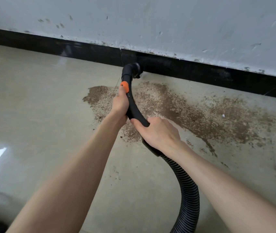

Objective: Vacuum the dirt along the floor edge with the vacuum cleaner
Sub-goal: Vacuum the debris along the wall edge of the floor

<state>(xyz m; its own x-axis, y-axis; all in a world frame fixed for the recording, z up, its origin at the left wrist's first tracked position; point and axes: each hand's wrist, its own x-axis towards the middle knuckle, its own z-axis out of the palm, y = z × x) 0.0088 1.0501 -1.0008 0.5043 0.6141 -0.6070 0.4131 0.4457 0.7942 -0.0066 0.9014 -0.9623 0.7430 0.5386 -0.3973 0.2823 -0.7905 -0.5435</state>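
Both forearms bare, reaching fwd from bottom of frame, converging toward the middle. Left hand point(120, 102) is the farther one, wrist straight, fingers curled round the black vacuum tube point(133, 108), thumb stretched up along it to the orange button point(124, 86). Right hand point(157, 132) sits lower and nearer, back of hand up, fingers wrapped over the tube's lower end.

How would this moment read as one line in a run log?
left hand: holds vacuum tube | right hand: holds tube's rear | nozzle: at baseboard | dirt: on floor
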